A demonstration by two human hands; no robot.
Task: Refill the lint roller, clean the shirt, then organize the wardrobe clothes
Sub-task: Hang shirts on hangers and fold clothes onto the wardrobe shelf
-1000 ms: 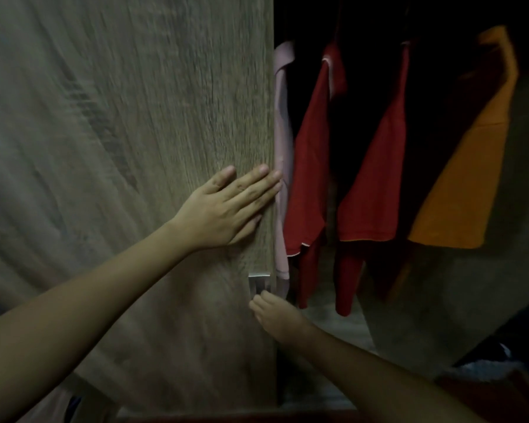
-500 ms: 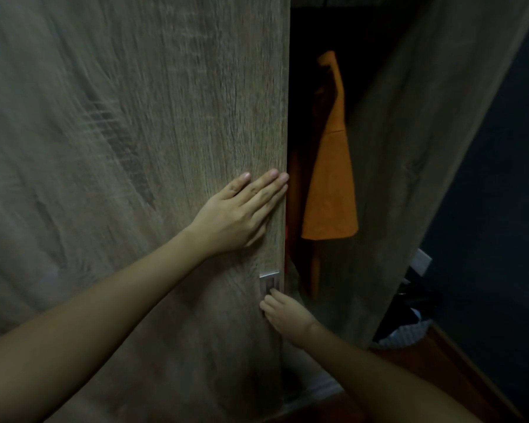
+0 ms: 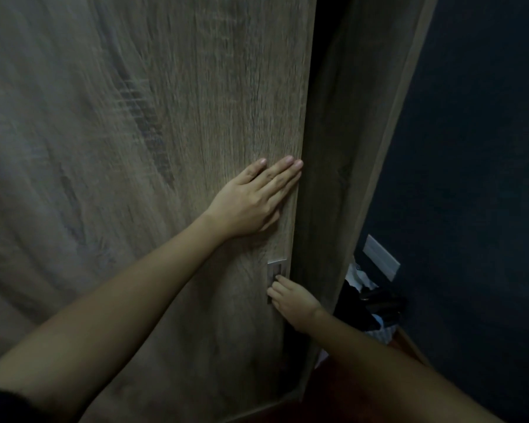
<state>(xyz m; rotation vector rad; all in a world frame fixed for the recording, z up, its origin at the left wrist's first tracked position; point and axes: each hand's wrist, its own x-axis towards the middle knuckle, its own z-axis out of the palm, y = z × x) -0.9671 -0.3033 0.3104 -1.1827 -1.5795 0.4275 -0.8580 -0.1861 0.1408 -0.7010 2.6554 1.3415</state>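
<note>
Two hands, one wardrobe door [image 3: 135,148], one handle [image 3: 276,265].
One left hand [image 3: 251,203] and one right hand [image 3: 290,296] are on the single wooden door. It bears one metal handle near its right edge. Past that edge are one side panel [image 3: 348,148], one white wall plate [image 3: 380,257] and one dark heap [image 3: 370,300] on the floor.

a narrow dark gap [image 3: 317,56] separates the wardrobe door [image 3: 171,123] from the side panel [image 3: 351,141], narrowest low down.

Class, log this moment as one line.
wardrobe door: nearly closed | left hand: flat on it | right hand: fingers at handle
</note>
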